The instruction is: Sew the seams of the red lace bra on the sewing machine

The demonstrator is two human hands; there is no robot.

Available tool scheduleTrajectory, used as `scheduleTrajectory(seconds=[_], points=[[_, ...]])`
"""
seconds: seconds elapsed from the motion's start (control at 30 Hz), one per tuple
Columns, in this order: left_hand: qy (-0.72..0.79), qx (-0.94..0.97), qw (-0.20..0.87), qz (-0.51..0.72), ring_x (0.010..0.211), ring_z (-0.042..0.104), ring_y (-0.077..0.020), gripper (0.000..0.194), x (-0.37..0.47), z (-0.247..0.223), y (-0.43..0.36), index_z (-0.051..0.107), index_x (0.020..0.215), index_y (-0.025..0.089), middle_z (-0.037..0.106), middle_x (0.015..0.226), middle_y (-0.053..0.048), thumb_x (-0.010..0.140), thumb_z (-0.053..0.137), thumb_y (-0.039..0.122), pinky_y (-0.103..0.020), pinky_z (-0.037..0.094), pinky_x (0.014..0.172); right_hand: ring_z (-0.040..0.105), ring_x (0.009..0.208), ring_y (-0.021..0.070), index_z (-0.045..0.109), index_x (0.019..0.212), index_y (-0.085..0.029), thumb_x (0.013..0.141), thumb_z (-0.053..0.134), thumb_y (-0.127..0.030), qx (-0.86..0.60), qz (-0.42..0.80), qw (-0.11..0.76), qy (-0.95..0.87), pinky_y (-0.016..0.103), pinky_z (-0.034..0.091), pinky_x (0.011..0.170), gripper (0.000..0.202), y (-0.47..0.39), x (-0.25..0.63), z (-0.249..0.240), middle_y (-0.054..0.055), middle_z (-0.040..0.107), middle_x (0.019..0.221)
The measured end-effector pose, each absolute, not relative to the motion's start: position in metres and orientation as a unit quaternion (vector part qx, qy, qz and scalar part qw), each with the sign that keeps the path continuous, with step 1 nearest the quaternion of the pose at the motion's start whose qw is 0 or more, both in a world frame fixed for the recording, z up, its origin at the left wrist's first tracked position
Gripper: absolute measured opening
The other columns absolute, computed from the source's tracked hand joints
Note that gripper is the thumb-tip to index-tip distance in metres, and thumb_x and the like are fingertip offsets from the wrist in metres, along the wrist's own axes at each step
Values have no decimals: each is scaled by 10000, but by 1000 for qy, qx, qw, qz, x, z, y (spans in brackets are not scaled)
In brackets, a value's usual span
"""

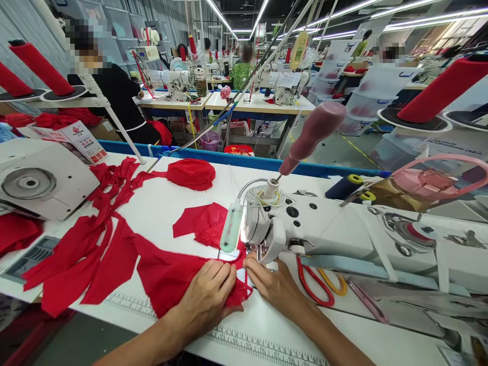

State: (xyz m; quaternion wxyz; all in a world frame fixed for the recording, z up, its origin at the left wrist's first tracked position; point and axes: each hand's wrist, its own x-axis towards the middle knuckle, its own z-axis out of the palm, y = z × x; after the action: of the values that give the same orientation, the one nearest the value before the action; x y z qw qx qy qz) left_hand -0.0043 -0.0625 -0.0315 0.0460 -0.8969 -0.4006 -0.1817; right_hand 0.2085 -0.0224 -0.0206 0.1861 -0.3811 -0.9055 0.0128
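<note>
A piece of red fabric (pixel 168 272) with a lace-like part lies on the white table, its right end at the needle area of a white sewing machine (pixel 328 221). My left hand (pixel 213 287) rests on this fabric with fingers curled together and the thumb tucked over its near edge. Close beside the presser foot, my right hand (pixel 272 279) is closed, fingertips on the fabric's edge; the machine head partly hides them. A second red piece with lace (pixel 202 221) lies behind, partly under a pale green guard (pixel 231 229).
Red fabric strips (pixel 110 234) trail across the left, near another machine (pixel 46 178). Red-handled scissors (pixel 314 284) and pink tweezers (pixel 368 300) lie right of my hand. A pink-handled screwdriver (pixel 312 134) stands on the machine. A person in black (pixel 110 96) sits at back left.
</note>
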Motion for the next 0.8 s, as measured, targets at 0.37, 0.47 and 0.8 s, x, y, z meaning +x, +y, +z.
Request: scheduleTrajectory(seconds=[0.37,0.47,0.8], points=[[-405,-897,46,-174,925,616,-286,669,-4,-35,-62,535,1319,58,667,1068,-150,947,500,614,-447,461,903,607,799,175,637,1039,-224,1003,369,-81,-364,-14,193,-911,313,410,733,306,-24,214,-21,44,687,1002],[-391,-906,36,-161,1032,605,-304,690,-8,-31,-57,546,1307,68,652,1159,-165,920,530,640,-452,444,951,580,719,169,653,1080,-212,969,377,-25,-340,-29,197,-919,335,397,720,351,-26,216,-20,35,696,966],[-409,-908,51,-71,1009,615,-349,928,-14,-20,-58,541,1344,57,624,1283,-210,827,439,821,-424,498,712,576,724,191,652,1149,-178,931,428,-21,-352,-56,235,-904,377,386,801,351,-33,216,-33,64,717,951]])
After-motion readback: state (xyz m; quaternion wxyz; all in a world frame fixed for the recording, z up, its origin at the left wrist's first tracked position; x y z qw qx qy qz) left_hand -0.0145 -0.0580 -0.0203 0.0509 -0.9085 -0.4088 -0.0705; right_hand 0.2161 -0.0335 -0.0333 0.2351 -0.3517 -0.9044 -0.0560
